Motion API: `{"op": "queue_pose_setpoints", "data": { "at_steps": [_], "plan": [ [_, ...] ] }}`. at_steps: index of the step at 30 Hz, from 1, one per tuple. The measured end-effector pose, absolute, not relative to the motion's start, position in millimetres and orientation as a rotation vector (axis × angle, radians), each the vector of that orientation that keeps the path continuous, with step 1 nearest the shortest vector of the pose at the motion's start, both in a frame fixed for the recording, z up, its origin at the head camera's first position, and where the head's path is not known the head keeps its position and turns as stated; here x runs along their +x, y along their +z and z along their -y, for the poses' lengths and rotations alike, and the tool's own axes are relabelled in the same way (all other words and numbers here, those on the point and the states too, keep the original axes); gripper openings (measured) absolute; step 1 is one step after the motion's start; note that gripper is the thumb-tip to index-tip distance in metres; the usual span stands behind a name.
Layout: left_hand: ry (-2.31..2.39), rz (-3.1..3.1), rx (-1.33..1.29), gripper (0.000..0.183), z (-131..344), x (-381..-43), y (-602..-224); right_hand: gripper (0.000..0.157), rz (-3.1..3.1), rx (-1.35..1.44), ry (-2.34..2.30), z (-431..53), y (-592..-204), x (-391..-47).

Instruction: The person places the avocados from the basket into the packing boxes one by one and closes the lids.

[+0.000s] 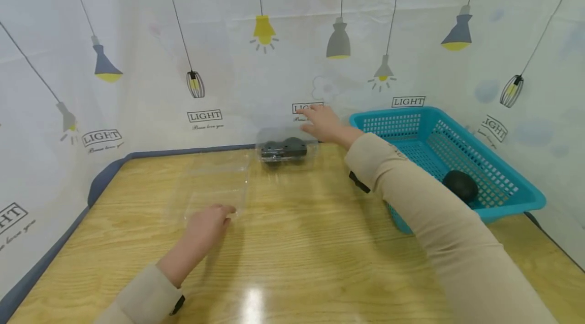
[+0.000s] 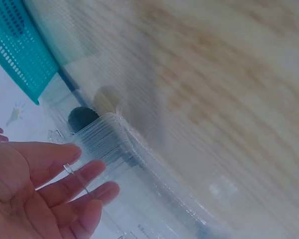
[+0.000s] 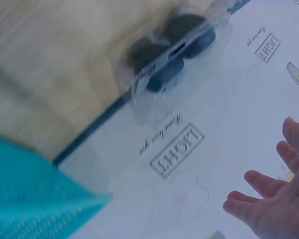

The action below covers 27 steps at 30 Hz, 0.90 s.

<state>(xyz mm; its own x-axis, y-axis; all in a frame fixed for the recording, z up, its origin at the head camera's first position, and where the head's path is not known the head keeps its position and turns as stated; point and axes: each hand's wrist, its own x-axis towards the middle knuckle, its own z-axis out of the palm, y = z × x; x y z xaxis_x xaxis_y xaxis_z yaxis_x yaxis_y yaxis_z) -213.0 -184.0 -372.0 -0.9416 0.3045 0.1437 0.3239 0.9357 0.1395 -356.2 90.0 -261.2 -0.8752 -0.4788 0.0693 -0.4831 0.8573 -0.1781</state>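
Note:
A clear plastic clamshell box point(image 1: 217, 182) lies opened on the left side of the table, with nothing visible inside. My left hand point(image 1: 207, 225) is at its near right edge; in the left wrist view the loosely extended fingers point(image 2: 72, 191) overlap the box's rim, though firm contact is hard to make out. Against the back wall stands a second clear box point(image 1: 285, 149), holding dark, rounded fruit-like things point(image 3: 149, 55). My right hand point(image 1: 324, 123) hovers in the air just right of and above that box, its fingers spread and holding nothing.
At the right a turquoise perforated basket point(image 1: 498, 161) contains a dark rounded thing point(image 1: 460, 186). My right forearm passes over the basket's near left side. A patterned white wall covering point(image 1: 297, 70) rises behind the wooden table point(image 1: 292, 263).

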Motion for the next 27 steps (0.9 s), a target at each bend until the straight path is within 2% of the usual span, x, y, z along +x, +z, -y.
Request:
{"op": "queue_pose_setpoints", "data": {
  "at_steps": [7, 11, 20, 27],
  "plan": [
    [-0.209, 2.972, -0.543, 0.023, 176.0, -199.1, -370.5, 0.049, 3.112, 0.622, 0.113, -140.8, -242.5, -354.1],
    [-0.176, 2.992, -0.578, 0.024, 170.1, -188.2, -366.3, 0.049, 3.186, 0.548, 0.197, -177.3, -243.1, -352.0],
    [-0.162, 2.948, -0.747, 0.015, 159.0, -167.3, -361.7, 0.055, 3.344, 0.46, 0.296, -251.6, -259.7, -349.6],
    [-0.208, 2.942, -0.905, 0.016, 147.9, -155.2, -361.0, 0.063, 3.478, 0.312, 0.377, -281.2, -280.0, -347.8]
  ]
}}
